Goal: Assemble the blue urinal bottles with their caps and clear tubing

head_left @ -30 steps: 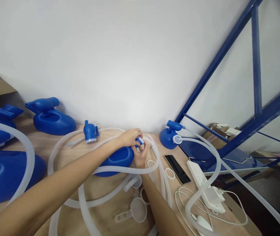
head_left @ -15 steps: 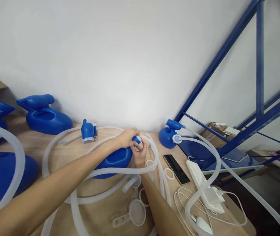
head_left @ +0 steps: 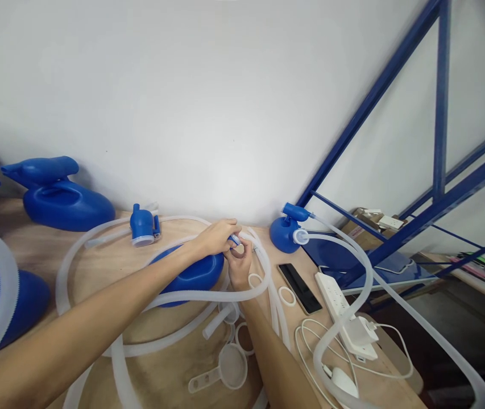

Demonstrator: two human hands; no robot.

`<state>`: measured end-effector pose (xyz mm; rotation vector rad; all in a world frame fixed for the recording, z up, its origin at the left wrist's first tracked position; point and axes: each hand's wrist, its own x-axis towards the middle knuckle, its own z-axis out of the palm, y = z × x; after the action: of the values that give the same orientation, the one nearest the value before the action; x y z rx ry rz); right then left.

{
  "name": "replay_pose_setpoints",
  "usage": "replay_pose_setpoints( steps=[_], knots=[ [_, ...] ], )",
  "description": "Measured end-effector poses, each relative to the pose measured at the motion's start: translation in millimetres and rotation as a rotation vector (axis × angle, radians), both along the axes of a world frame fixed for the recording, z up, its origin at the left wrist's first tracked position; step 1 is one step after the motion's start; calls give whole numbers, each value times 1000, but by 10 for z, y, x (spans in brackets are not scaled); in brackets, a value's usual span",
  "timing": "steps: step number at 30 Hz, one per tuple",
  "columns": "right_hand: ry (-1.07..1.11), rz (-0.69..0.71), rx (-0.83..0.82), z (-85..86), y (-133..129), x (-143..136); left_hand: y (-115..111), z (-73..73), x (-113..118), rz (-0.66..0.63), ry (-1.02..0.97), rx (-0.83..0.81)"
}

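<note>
Both hands meet at the mouth of a blue bottle [head_left: 199, 271] lying on the wooden table [head_left: 157, 378]. My left hand [head_left: 220, 236] has its fingers wrapped over a small blue and white neck piece [head_left: 234, 240]. From below, my right hand [head_left: 240, 262] pinches the same piece, with its thumb and fingers around a pale ring-like edge. Fingers partly cover the piece. A translucent ribbed hose [head_left: 208, 296] runs across in front of the bottle. Nearer the front lie a clear round cap with a strap [head_left: 232, 366] and white rings [head_left: 287, 296].
Blue bottles [head_left: 69, 204] stand at the left, a blue spout part [head_left: 142, 226] behind. To the right are a small blue bottle [head_left: 284, 234], a phone [head_left: 299, 288], a power strip [head_left: 344, 312], cables and a blue metal frame [head_left: 370, 111].
The view has shifted, so objects appear slightly further left. The blue and white piece is tilted differently between my fingers, and both hands remain on it.
</note>
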<state>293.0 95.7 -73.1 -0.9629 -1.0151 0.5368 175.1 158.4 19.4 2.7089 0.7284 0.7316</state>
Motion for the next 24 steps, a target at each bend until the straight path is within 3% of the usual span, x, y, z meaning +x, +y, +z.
replay_pose_setpoints(
  steps=[5, 9, 17, 24],
  knots=[
    [-19, -15, 1, -8, 20, -7, -37, 14, -11, 28, -29, -38],
    [-18, 73, -56, -19, 24, 2, -2, 30, -97, 75, -56, -124],
    [-327, 99, -11, -9, -111, 205, 86, 12, -289, 107, -27, -350],
    [-325, 128, -39, 145, -129, 20, -57, -18, -575, 92, -106, -512]
  ],
)
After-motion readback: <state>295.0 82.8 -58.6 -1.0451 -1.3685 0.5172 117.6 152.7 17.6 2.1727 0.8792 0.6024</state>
